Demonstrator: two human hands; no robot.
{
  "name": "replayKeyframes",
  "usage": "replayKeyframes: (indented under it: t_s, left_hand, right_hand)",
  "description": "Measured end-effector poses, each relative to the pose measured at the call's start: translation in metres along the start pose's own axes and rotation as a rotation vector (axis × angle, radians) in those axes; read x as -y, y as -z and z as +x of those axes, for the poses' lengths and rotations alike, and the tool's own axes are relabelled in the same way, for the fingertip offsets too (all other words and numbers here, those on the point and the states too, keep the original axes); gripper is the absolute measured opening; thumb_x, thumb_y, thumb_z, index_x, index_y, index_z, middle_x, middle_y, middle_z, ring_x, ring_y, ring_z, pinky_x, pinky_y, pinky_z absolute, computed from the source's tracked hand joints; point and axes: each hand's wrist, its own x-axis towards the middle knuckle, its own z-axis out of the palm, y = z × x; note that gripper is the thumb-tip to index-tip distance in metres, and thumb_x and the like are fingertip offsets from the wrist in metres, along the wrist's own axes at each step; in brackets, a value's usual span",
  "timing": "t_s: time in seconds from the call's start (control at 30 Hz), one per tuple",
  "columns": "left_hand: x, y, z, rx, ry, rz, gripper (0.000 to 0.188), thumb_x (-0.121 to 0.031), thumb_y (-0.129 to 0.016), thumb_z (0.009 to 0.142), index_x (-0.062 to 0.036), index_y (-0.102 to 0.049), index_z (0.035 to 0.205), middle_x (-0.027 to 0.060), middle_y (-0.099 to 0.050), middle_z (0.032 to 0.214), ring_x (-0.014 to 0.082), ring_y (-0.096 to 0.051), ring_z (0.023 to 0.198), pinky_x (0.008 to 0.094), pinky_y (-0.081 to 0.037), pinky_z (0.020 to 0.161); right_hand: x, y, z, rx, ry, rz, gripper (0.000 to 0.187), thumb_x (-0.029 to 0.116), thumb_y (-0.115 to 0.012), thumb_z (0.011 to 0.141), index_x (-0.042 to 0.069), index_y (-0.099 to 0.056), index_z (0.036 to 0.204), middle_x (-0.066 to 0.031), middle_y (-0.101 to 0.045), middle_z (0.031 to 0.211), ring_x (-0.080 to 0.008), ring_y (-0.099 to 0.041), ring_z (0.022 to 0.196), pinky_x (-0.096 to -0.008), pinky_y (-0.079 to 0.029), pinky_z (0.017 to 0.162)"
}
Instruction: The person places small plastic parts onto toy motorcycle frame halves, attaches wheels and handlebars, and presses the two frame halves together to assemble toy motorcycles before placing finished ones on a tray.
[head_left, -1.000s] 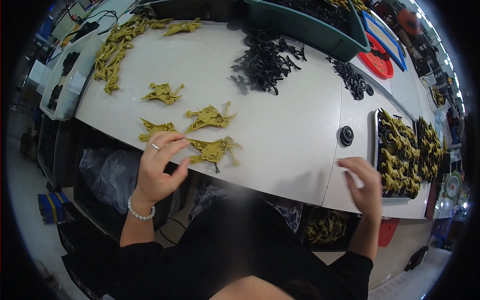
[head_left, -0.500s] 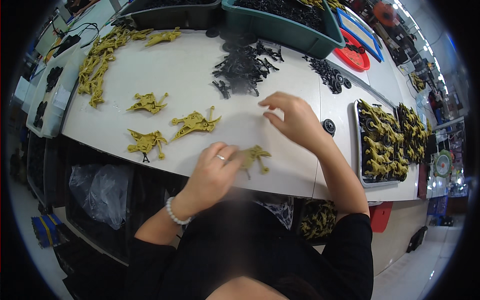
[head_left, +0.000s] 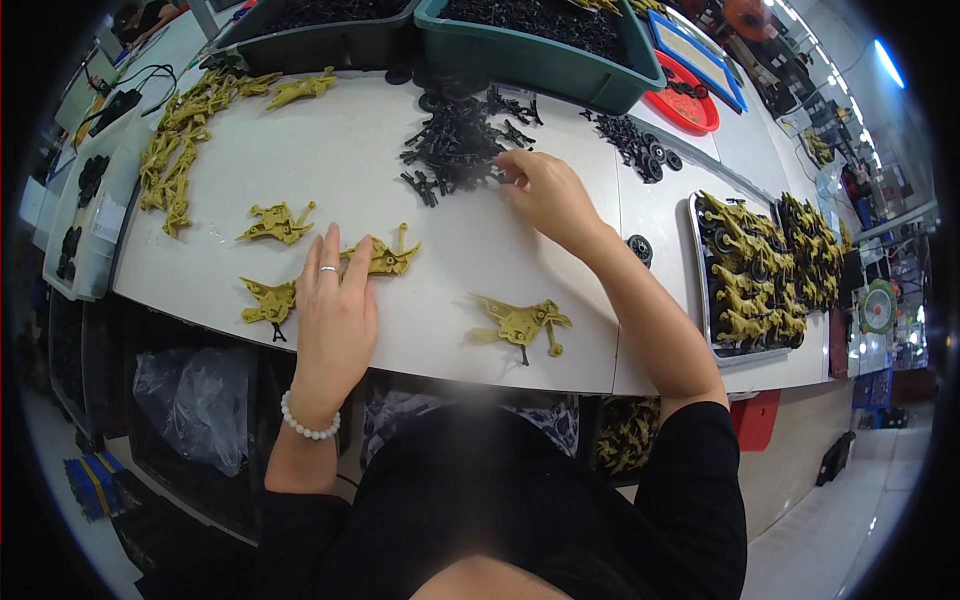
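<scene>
My left hand [head_left: 338, 318], with a ring and a white bead bracelet, lies flat with fingers stretched over the near edge of a yellow-green plastic toy body [head_left: 390, 258]. Another such body [head_left: 268, 300], with a small black piece sticking out below, is just left of that hand. A third body [head_left: 276, 223] lies behind them. My right hand [head_left: 548, 197] pinches at the right side of a pile of small black plastic parts [head_left: 455, 145]; what its fingertips hold is hidden. Between my arms rests a yellow-green body [head_left: 522, 322] with a black piece below it.
A heap of yellow-green parts [head_left: 185, 135] lines the table's left side. At the back stand a green bin [head_left: 540, 80] and a dark bin [head_left: 320, 52]. A tray [head_left: 708, 290] of assembled pieces is at right, near black wheels [head_left: 640, 250] and a red dish [head_left: 690, 122].
My left hand has let go of the yellow-green body between my arms and moved left onto another. My right hand has reached forward to the black pile, its fingers closing.
</scene>
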Motion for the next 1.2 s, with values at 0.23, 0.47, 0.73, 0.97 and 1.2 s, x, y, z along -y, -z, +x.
replayKeyframes:
  t_s: [0.23,0.47,0.73,0.97,1.2]
  left_hand:
    - [-0.037,-0.017,0.008,0.232,-0.148,-0.337,0.048,0.008,-0.047,0.077,0.0059,-0.052,0.125,0.0288,-0.041,0.136,0.0432,-0.033,0.131,0.0457,-0.032,0.107]
    - [-0.07,-0.012,0.009,0.186,-0.367,-0.496,0.045,-0.002,-0.056,0.078,0.004,-0.053,0.123,0.0241,-0.041,0.137,0.0411,-0.036,0.13,0.0473,-0.035,0.103]
    - [-0.067,-0.01,-0.006,0.259,-0.433,-0.536,0.053,-0.015,-0.076,0.07,0.0039,-0.058,0.116,0.0179,-0.053,0.122,0.0332,-0.048,0.115,0.0413,-0.042,0.094]
    - [-0.067,-0.025,-0.007,0.259,-0.405,-0.649,0.039,-0.001,-0.07,0.071,0.0044,-0.061,0.109,0.0162,-0.058,0.116,0.0337,-0.053,0.108,0.0413,-0.045,0.092]
    - [-0.067,-0.029,-0.004,0.279,-0.419,-0.706,0.037,-0.002,-0.07,0.073,0.0033,-0.062,0.109,0.0147,-0.058,0.117,0.0317,-0.052,0.111,0.0417,-0.043,0.093]
  right_hand:
    - [-0.006,0.036,-0.068,0.117,0.158,-0.011,0.018,-0.003,-0.062,0.077,0.003,-0.068,0.093,-0.0086,-0.065,0.097,-0.0259,-0.059,0.092,-0.0346,-0.049,0.082]
    - [-0.006,0.045,-0.107,-0.013,-0.053,0.002,0.013,0.004,-0.063,0.081,0.001,-0.066,0.093,-0.0098,-0.063,0.094,-0.0221,-0.06,0.085,-0.0309,-0.049,0.074]
    - [0.001,0.039,-0.094,0.045,-0.303,-0.005,0.024,0.018,-0.072,0.077,-0.002,-0.064,0.087,-0.0103,-0.061,0.081,-0.0199,-0.058,0.072,-0.0312,-0.048,0.069]
    - [0.003,0.057,-0.105,0.192,-0.5,0.453,0.018,0.008,-0.071,0.081,-0.002,-0.066,0.094,0.0024,-0.058,0.074,-0.0038,-0.052,0.069,-0.02,-0.044,0.065]
    - [0.004,0.061,-0.113,0.497,-0.433,0.588,0.017,0.008,-0.069,0.083,-0.001,-0.068,0.098,-0.0039,-0.068,0.088,-0.008,-0.057,0.076,-0.0223,-0.046,0.073]
